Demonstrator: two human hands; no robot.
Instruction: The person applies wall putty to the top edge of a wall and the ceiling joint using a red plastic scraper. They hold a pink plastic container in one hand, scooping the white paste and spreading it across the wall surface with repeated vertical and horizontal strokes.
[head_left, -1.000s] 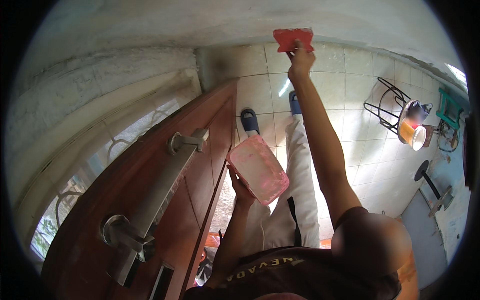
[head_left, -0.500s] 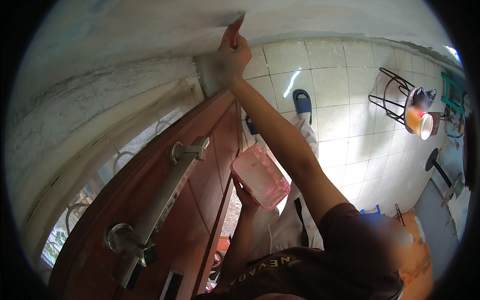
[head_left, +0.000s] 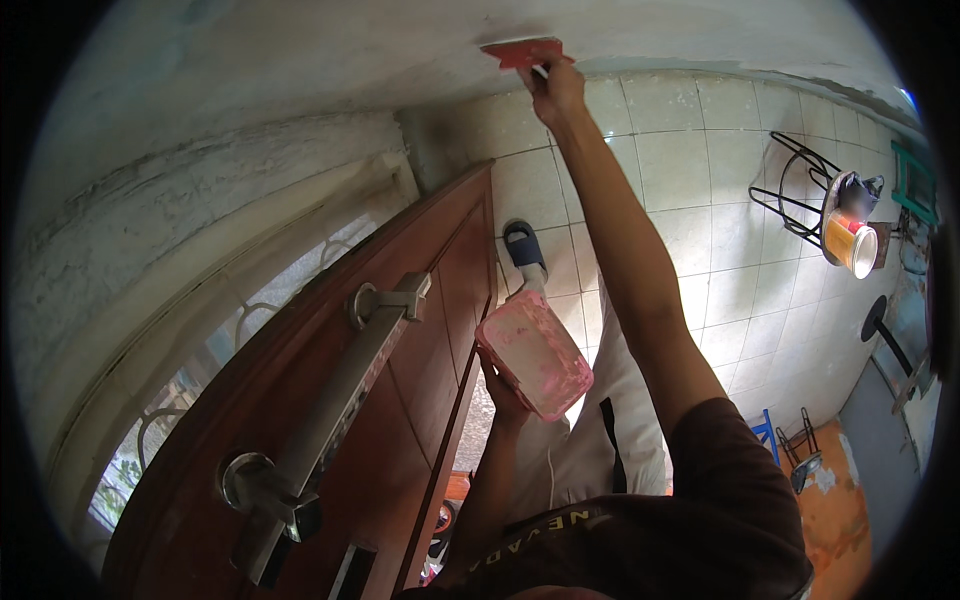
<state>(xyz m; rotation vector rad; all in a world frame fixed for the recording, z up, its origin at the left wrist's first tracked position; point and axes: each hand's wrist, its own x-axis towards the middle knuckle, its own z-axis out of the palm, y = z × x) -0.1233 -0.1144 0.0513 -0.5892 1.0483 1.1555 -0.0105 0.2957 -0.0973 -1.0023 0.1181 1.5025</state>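
My right hand [head_left: 558, 92] is stretched far forward and closed on a red putty knife [head_left: 523, 52]. The wide blade edge lies against the pale, patchy plastered wall [head_left: 330, 50]. Close to my body, my left hand [head_left: 503, 388] grips a pink rectangular plastic tub [head_left: 536, 355] from its left side and underneath. Whitish filler is smeared over the tub's upper face and rim. Part of the left fingers is hidden behind the tub.
A brown wooden door [head_left: 400, 350] with a long metal handle [head_left: 340, 400] stands close on my left. Over the tiled floor [head_left: 670, 170], a black-legged stool [head_left: 800, 190] at the right carries a tub [head_left: 850, 245]. A dark slipper [head_left: 524, 248] is on one foot.
My right hand has swept the putty knife to the right along the wall, and the blade has turned more broadside. The tub in my left hand has shifted slightly right in view.
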